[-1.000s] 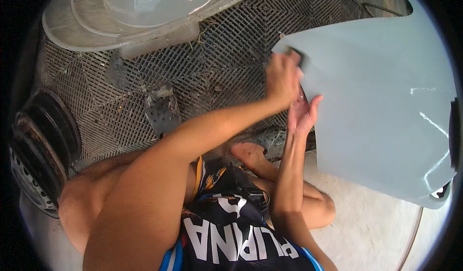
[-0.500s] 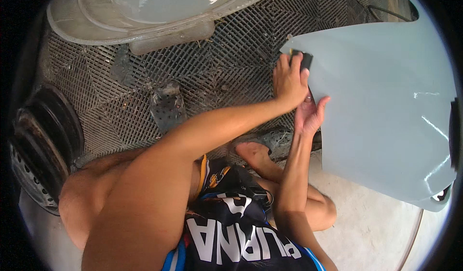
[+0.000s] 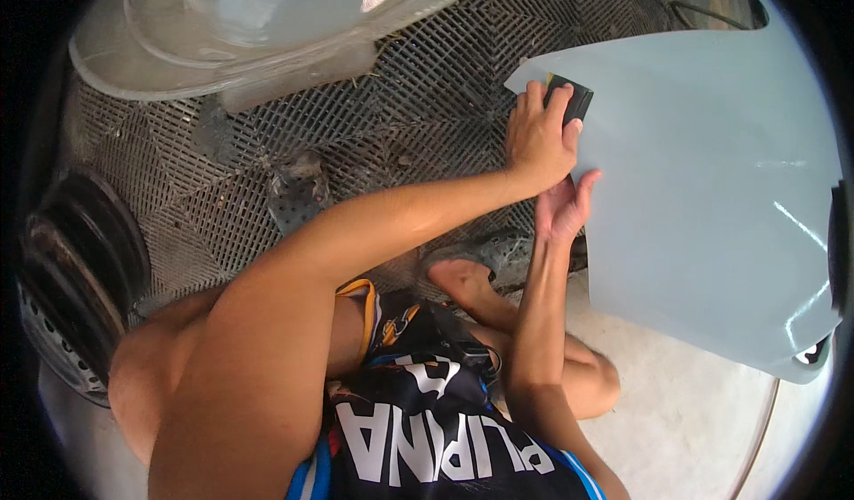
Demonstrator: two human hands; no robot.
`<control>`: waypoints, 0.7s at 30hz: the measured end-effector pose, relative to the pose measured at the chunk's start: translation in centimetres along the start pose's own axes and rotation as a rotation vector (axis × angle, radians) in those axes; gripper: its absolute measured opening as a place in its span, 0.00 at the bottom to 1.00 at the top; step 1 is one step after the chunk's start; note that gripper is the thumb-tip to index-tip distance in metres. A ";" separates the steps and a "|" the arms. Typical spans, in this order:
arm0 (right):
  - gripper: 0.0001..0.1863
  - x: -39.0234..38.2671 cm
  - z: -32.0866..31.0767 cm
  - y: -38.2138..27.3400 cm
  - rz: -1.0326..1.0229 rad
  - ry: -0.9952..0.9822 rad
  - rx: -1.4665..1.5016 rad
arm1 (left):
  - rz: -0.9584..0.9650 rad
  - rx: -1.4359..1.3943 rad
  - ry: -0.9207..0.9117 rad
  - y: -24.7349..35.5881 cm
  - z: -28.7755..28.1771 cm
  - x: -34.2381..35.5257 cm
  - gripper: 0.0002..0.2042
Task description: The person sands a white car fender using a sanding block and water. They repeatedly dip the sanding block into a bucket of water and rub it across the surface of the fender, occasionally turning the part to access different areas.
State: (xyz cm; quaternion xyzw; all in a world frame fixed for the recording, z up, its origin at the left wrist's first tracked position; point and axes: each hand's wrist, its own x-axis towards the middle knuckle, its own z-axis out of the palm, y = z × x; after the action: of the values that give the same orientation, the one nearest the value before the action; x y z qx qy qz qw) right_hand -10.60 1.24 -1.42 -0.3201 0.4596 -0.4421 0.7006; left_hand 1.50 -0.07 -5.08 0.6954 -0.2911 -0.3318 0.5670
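Observation:
My left hand is closed on a black sanding block. A thin yellowish edge shows beside the block. The block lies against the upper left edge of a large light-grey body panel. Just below it, my right hand is turned palm up at the panel's left edge. Its thumb stands apart and overlaps the panel, while most of its fingers are hidden behind the left hand and the edge.
Black ribbed matting covers the floor ahead. A grey curved part lies at the upper left. Black steel wheels stand at the left. A dark perforated clog sits on the matting. Pale concrete is at the lower right.
The sanding block and my left hand have shifted slightly up and right along the panel edge. My right hand stays below, and the whole view has moved a little.

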 end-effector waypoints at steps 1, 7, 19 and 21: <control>0.36 -0.1 0.0 -0.1 -0.002 0.058 -0.009 | 0.051 0.020 0.074 -0.3 0.0 0.2 0.16; 0.34 -0.3 0.1 -0.6 0.104 -0.030 0.101 | 0.152 0.037 -0.002 1.6 -0.5 -0.8 0.19; 0.36 0.0 0.0 -0.3 -0.006 0.044 0.015 | 0.199 -0.065 0.131 0.9 -0.1 -0.6 0.17; 0.38 0.0 0.0 -0.3 -0.072 0.081 -0.037 | -0.320 -0.093 0.214 0.0 0.0 0.4 0.18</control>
State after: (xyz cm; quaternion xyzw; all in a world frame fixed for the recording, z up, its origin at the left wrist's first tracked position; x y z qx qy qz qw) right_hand -10.65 1.08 -1.17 -0.3311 0.4841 -0.4709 0.6590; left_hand 1.74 -0.37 -5.17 0.7373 -0.0993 -0.3547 0.5663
